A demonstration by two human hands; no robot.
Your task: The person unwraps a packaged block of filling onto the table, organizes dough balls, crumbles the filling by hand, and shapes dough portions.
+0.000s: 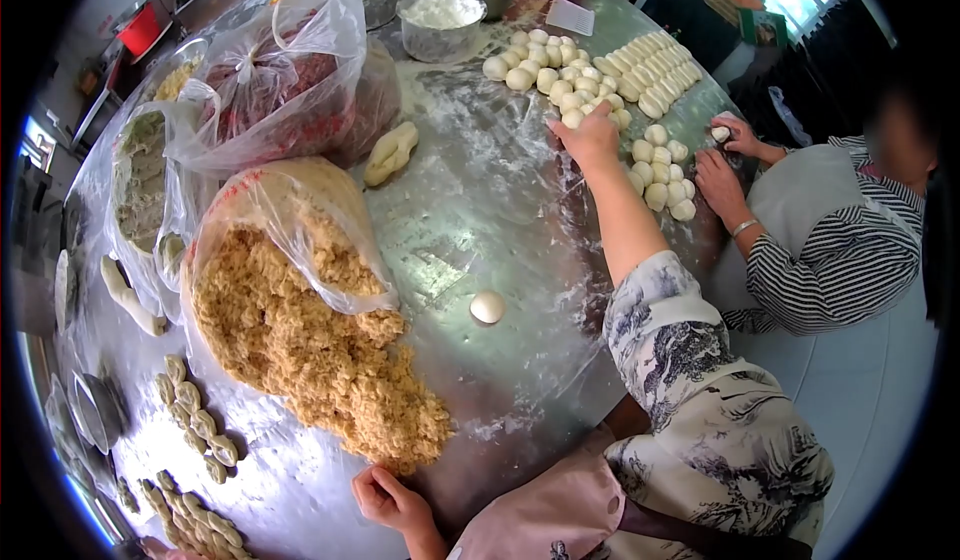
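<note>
My right hand (590, 138) reaches across to a pile of round white dough balls (545, 55). Its thumb is stretched apart from the fingers, which lie at the near edge of the pile. By the table's near edge, my left hand (388, 498) is closed, fingers curled, beside the spilled end of an orange-brown crumbly filling (320, 360). Whatever may be inside those fingers is hidden. The filling spreads from a clear plastic bag (300, 185). A single dough ball (487, 307) sits apart on the floured metal table (500, 390).
At right, a co-worker's hands (725, 175) work beside a smaller group of dough balls (660, 170). Cut dough pieces (655, 70), a flour bowl (442, 25) and a white scraper (570, 17) lie farther back. A bag of dark red filling (285, 90) stands left; twisted dough pieces (195, 415) lie lower left.
</note>
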